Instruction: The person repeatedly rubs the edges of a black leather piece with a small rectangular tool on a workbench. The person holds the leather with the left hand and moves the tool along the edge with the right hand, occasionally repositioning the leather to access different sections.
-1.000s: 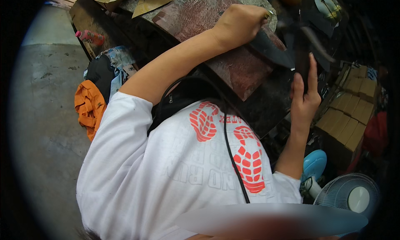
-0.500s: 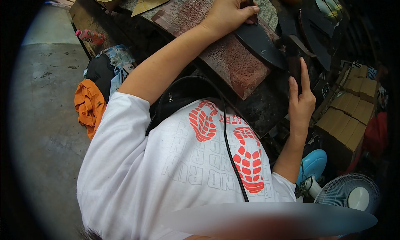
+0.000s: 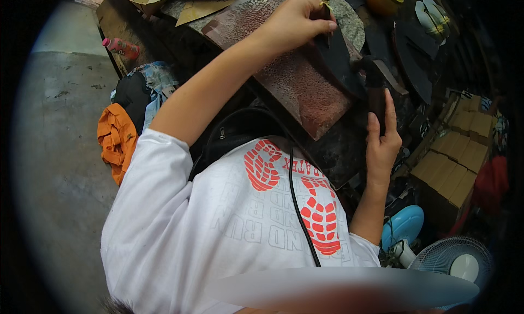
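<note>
Two grips | left hand [image 3: 295, 24]: black piece [image 3: 337, 60] | right hand [image 3: 383, 146]: hammer [image 3: 376, 98] | shirt [image 3: 158, 226]: grey, red lettering [image 3: 278, 238]

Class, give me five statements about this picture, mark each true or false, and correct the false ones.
1. The right hand holds a dark-handled tool. True.
2. The left hand lies flat, holding nothing. False: the left hand pinches a slim dark piece between thumb and fingers.
3. A black sheet partly covers the reddish board. True.
4. The orange cloth is on the picture's right side. False: the orange cloth is on the left.
5. A fan stands at the lower right. True.
</note>
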Action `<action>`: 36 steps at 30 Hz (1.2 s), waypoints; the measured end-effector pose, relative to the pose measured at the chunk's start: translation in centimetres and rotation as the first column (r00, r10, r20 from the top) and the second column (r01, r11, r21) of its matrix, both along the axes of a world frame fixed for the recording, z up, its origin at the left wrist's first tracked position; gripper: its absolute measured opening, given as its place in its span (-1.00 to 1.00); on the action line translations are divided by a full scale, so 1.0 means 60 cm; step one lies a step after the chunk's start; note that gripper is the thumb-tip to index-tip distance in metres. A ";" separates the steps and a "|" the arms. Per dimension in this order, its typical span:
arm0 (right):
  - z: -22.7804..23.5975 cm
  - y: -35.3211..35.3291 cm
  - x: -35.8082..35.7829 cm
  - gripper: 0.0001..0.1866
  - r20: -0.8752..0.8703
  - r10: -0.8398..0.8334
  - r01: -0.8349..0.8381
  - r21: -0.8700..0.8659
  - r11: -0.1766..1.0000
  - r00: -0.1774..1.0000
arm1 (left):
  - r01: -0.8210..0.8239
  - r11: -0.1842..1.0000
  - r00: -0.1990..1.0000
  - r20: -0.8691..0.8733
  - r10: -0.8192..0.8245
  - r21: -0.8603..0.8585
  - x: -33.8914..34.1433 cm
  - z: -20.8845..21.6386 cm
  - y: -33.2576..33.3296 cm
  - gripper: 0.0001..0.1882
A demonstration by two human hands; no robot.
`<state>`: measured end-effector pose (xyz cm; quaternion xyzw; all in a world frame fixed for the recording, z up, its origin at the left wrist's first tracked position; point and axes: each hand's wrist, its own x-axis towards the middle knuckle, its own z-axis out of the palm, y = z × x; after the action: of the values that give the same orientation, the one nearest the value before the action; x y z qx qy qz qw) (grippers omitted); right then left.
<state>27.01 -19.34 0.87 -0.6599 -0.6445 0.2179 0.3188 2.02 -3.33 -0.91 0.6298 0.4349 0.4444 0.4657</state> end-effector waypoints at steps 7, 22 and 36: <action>0.028 0.021 -0.013 -0.43 0.145 0.094 -0.106 0.081 0.991 0.985 | 0.037 0.997 0.942 -0.337 -0.011 0.072 -0.018 0.014 0.070 -0.81; 0.062 0.049 -0.022 -0.53 0.315 0.040 -0.035 -0.019 0.999 0.948 | -0.134 0.985 0.984 0.130 0.119 0.110 0.026 -0.030 0.042 -0.79; 0.054 0.056 -0.010 -0.52 0.135 0.013 0.002 -0.108 0.994 0.991 | -0.244 0.951 0.959 -0.100 0.266 0.189 -0.006 0.020 0.009 -0.79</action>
<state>26.38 -15.96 4.09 -0.6876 -0.6537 0.2081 0.2377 1.67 -2.76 0.29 0.6329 0.5000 0.4973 0.3195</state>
